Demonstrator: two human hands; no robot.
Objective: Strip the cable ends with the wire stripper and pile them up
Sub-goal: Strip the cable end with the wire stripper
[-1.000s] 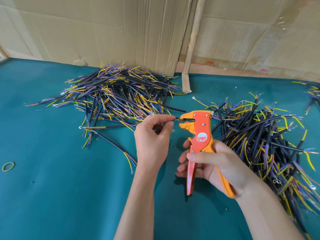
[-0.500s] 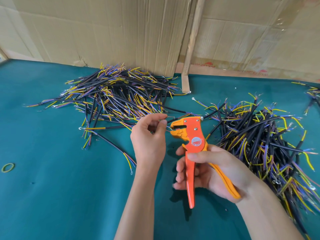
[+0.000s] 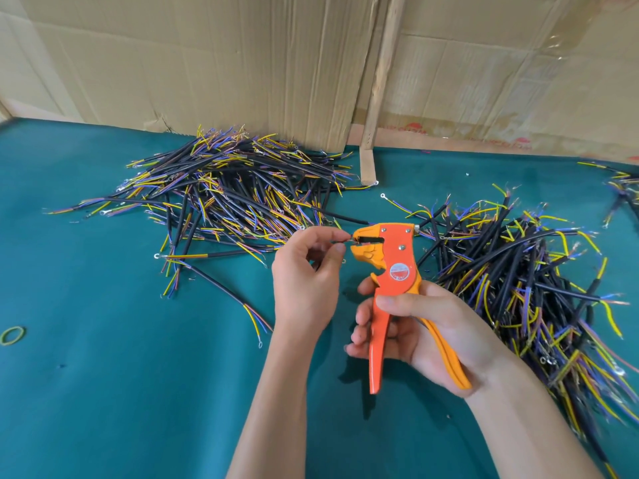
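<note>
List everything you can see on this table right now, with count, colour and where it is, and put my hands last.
wire stripper: one, orange with yellow jaws and handle, centre, held upright
held wire: one, dark, tip at the stripper's jaws
left cable pile: one heap, black sheaths with yellow, blue and purple cores, back left
right cable pile: one heap, same colours, right
far cables: a few, right edge
rubber band: one, yellow-green, left edge
table cover: one, teal
cardboard sheets: brown, behind the table
wooden strip: one, leaning against the cardboard
left hand: pinches the wire
right hand: grips the stripper handles
</note>
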